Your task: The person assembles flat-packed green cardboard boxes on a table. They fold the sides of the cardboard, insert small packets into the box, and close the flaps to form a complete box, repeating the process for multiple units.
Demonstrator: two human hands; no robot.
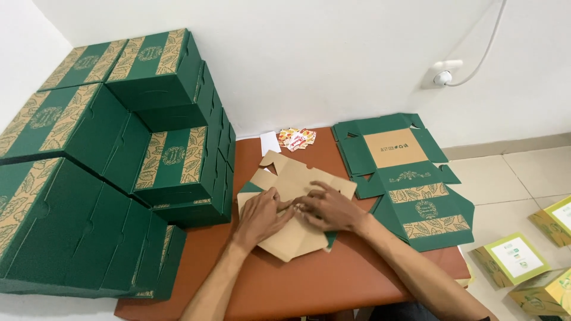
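Kraft-brown cardboard blank (294, 202), unfolded and inside face up, lying mid-desk with long axis running diagonally from the near edge toward the wall. Directly beneath both grips: left hand (260, 215) and right hand (331, 209) pressed flat on it, fingers spread and meeting at its centre, equally near. Right of the blank, flat green blanks (410, 178); left, stacked green boxes (119, 160). Orange-brown desk (285, 285), white wall, tiled floor.

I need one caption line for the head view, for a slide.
Both hands, left hand and right hand, press a flat cardboard box blank on a brown table beside stacked green boxes.
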